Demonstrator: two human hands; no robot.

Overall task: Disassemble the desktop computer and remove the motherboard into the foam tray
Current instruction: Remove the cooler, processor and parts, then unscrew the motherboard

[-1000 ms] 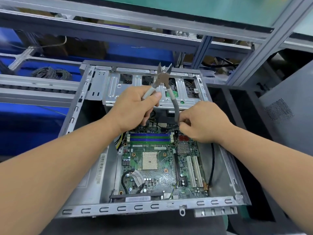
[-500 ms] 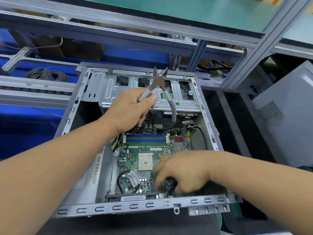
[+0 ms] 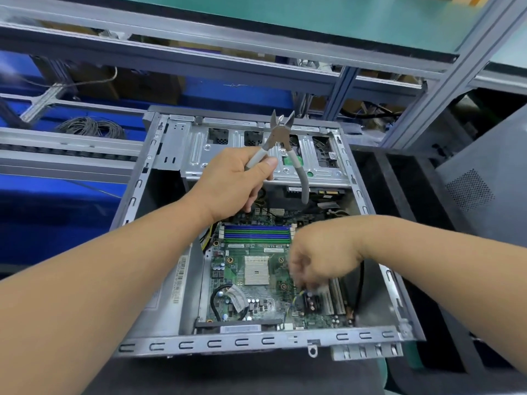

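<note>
Gripped by one grey sleeved handle, the side cutters [image 3: 281, 138] stand blades-up and spread apart in the left hand [image 3: 233, 181], raised over the far half of the open computer case [image 3: 137, 195]; the second handle hangs free. Further right, the right hand [image 3: 319, 258] reaches down onto the motherboard [image 3: 256, 269], fingertips curled and blurred near a small connector with thin wires close to the white expansion slots; whether they already pinch it I cannot tell. The green board still lies flat on the case floor, toward its near right corner, with blue and green memory slots at the far edge and a pale square socket in the middle. The dark foam tray [image 3: 399, 189] sits just beside the case on the right

Judging the step as freeing cables, it would go best by pulling on the plug body straight up, not on the wires, while keeping the cutter tips well away from the board. The case is bare folded sheet steel with punched slots and hard edges along the near rim; the tray looks soft and matte
</note>
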